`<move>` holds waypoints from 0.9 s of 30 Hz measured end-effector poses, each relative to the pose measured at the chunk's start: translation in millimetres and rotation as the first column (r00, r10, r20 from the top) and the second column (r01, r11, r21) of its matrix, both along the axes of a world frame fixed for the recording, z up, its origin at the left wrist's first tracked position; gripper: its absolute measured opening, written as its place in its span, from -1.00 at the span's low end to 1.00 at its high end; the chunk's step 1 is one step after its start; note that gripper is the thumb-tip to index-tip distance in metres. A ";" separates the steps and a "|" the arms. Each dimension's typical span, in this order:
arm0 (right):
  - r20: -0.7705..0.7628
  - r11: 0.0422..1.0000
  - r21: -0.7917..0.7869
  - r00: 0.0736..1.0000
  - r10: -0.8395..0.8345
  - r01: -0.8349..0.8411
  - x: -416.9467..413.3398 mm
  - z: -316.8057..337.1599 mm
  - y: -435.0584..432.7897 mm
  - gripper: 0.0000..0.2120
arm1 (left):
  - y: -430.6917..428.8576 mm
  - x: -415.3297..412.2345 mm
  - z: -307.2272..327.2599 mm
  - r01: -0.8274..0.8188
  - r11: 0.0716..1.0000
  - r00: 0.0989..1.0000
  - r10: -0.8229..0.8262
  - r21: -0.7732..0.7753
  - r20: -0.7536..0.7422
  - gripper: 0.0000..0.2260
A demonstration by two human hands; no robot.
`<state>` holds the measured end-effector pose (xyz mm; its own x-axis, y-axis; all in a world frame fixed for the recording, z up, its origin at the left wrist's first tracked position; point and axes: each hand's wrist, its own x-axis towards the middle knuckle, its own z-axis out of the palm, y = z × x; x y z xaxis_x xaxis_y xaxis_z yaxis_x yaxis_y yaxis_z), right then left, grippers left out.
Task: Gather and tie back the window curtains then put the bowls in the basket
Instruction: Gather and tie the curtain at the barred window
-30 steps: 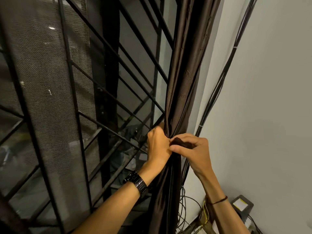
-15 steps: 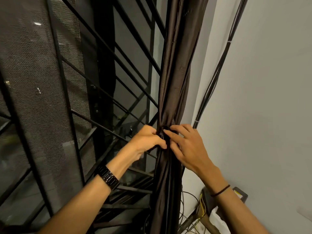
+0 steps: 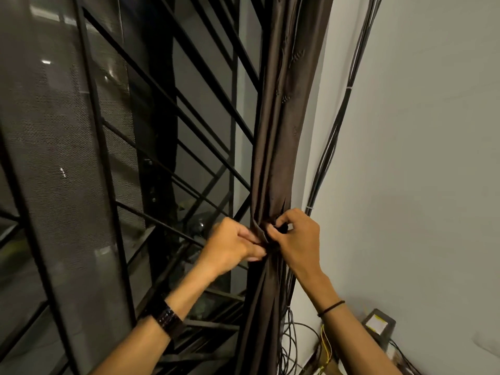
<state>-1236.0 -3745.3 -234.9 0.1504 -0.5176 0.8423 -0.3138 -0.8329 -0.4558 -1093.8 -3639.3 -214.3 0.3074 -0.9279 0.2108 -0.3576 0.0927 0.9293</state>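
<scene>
My left hand [image 3: 232, 247] pinches the gathered curtain [image 3: 273, 158], right hand [image 3: 297, 239] pinches the tie [image 3: 279, 229]; knot looks unfinished, bowls not started.

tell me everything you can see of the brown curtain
The curtain is dark brown, shiny cloth with small woven motifs, gathered into one upright bundle of long folds between the window grille and the wall. It is cinched at the waist, where the left hand and right hand pinch it. Cables hang beside it.

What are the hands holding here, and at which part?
The left hand and right hand both pinch the brown curtain at its cinched middle.
</scene>
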 end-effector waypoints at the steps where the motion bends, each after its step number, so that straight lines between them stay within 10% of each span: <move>1: 0.029 1.000 0.021 0.999 -0.018 0.017 2.7 -1.4 0.8 -0.78 | 1.2 -1.4 -4.5 -0.041 0.996 0.997 0.046 -0.085 0.055 -0.89; 3: 0.070 0.999 0.038 0.997 -0.019 0.017 9.3 -4.4 1.0 -0.76 | 2.5 -0.5 -13.6 -0.004 0.914 0.876 0.198 -0.405 0.439 -0.98; 5: 0.060 1.000 0.014 0.998 -0.029 0.028 16.9 -5.9 1.9 -0.78 | 5.5 0.1 -21.3 0.250 0.772 0.516 0.405 -0.585 0.755 -0.89; 8: 0.052 1.000 -0.001 0.999 -0.003 0.003 25.0 -3.8 6.4 -0.84 | 4.2 5.3 -21.5 0.463 0.684 0.297 0.479 -0.564 0.826 -0.94; 12: 0.171 0.965 0.161 0.969 0.177 -0.204 19.2 1.5 11.8 -0.80 | 1.5 16.8 -20.5 0.444 0.705 0.395 0.400 -0.553 0.827 -0.91; 18: 0.654 0.562 0.361 0.632 0.417 -0.744 1.2 -21.5 18.0 -0.72 | -10.0 23.5 -27.2 0.142 0.797 0.631 0.383 -0.587 0.674 -0.86; 27: 0.322 0.796 0.261 0.827 0.461 -0.546 -13.5 -21.0 34.0 -0.59 | -16.2 18.6 -17.2 0.253 0.849 0.801 0.086 -0.464 0.593 -0.85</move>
